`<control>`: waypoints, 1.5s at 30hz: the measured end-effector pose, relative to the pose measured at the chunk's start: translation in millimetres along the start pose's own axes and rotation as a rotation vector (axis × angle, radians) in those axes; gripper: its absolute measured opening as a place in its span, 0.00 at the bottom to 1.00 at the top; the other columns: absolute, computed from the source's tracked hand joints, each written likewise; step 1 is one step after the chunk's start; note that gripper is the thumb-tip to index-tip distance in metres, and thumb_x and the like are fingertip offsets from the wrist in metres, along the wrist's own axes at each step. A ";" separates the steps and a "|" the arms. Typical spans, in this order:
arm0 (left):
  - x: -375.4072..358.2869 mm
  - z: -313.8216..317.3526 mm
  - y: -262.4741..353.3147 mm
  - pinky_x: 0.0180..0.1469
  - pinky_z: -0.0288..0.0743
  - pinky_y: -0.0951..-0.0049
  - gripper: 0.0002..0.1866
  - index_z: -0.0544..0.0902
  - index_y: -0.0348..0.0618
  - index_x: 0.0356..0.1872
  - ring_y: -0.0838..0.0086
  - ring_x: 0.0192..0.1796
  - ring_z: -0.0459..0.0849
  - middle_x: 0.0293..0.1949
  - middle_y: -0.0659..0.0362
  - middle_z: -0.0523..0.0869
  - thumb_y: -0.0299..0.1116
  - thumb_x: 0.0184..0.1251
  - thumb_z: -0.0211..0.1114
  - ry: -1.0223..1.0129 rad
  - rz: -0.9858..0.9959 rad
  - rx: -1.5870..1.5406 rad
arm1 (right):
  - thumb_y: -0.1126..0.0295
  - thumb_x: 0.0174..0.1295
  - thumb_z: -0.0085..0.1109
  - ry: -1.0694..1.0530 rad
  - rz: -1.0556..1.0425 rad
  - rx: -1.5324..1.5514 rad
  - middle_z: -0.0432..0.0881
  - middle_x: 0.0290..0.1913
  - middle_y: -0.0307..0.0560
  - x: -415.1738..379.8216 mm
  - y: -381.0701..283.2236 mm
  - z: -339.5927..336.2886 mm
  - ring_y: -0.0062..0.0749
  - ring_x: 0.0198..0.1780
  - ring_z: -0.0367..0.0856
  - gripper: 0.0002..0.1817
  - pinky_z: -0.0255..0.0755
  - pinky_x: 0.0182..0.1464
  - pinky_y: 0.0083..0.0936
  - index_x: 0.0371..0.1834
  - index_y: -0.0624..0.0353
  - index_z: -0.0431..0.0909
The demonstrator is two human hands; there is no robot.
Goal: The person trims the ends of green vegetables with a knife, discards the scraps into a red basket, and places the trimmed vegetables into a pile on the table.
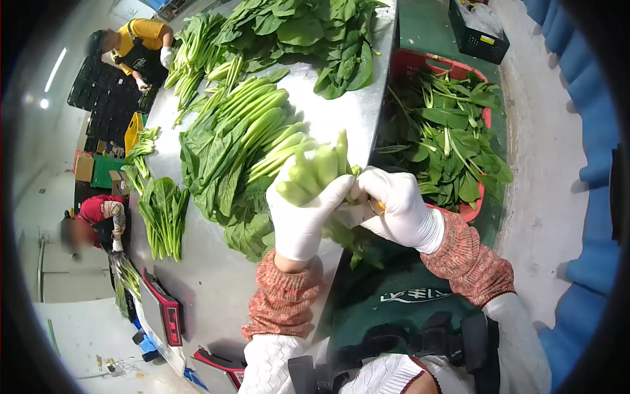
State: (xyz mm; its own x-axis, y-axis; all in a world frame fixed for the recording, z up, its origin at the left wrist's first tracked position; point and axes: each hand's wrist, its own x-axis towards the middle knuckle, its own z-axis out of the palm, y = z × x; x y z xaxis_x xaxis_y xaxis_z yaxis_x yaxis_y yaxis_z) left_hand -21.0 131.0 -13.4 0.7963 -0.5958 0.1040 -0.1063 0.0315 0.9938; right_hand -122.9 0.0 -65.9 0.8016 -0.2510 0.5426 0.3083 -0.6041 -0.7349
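Note:
My left hand (298, 220), in a white glove, is closed around a bunch of leafy greens (321, 167) with the thick pale stem ends facing up. Leaves of the bunch hang below, partly hidden by my hands. Close against its right side, my gloved right hand (400, 207) is closed on what looks like a small knife (378, 206) with an orange handle; a flat pale piece shows between the hands, and the fingers cover most of it. Just beyond my left hand lies a pile of greens (230, 125) on the metal table (220, 282).
A red crate (487, 118) of loose leaves stands at the right. More greens (295, 29) lie at the far end, with a smaller bunch (163, 217) at left. Red scales (164, 308) sit lower left. Two people (141, 43) work across the table.

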 end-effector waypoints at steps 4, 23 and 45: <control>-0.7 -1.5 5.4 0.50 0.77 0.76 0.21 0.82 0.33 0.52 0.79 0.43 0.83 0.44 0.59 0.86 0.21 0.55 0.73 -0.081 -0.083 -0.029 | 0.70 0.63 0.69 -0.007 0.069 0.207 0.81 0.30 0.42 0.1 1.1 -26.0 0.25 0.27 0.78 0.13 0.72 0.32 0.23 0.46 0.64 0.80; -9.2 -119.6 33.8 0.51 0.73 0.59 0.16 0.78 0.36 0.47 0.65 0.41 0.78 0.38 0.55 0.81 0.37 0.64 0.61 0.157 0.146 -0.601 | 0.77 0.72 0.51 0.058 0.532 0.303 0.76 0.25 0.34 10.1 51.4 -54.8 0.14 0.27 0.73 0.12 0.69 0.32 0.16 0.54 0.66 0.80; -24.1 -544.4 -86.9 0.80 0.39 0.52 0.58 0.48 0.39 0.78 0.55 0.80 0.47 0.79 0.46 0.49 0.54 0.55 0.75 1.265 -0.179 -0.956 | 0.66 0.76 0.49 0.021 0.951 0.104 0.73 0.21 0.30 -70.4 111.9 -24.4 0.08 0.16 0.58 0.15 0.50 0.18 0.13 0.56 0.62 0.80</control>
State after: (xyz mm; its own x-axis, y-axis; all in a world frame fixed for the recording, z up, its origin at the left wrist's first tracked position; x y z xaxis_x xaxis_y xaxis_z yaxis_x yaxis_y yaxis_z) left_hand 293.2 579.4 -81.5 0.7678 0.3571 -0.5320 0.0470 0.7967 0.6026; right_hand -157.4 -68.4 -176.4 0.7303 -0.6166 -0.2939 -0.4229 -0.0702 -0.9035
